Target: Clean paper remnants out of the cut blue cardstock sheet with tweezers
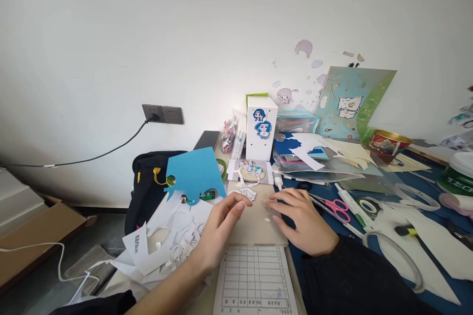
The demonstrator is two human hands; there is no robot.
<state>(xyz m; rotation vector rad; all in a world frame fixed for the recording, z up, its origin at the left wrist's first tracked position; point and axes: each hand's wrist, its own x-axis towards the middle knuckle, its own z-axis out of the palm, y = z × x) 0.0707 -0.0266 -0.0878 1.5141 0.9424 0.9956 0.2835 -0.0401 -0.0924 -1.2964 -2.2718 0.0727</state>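
White wall (207, 34) behind blue-covered desk (410, 179). Left hand (219, 224): thumb near forefinger, any pinch indiscernible. Right hand (305, 221): fingers parted. Just beyond left fingertips: white paper cutout (249, 194) on beige board (251, 231).

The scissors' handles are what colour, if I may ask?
The handles are pink, showing best in the head view.

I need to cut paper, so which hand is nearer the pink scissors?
Right. Your right hand is just left of the scissors; your left hand is farther left, beyond the right one.
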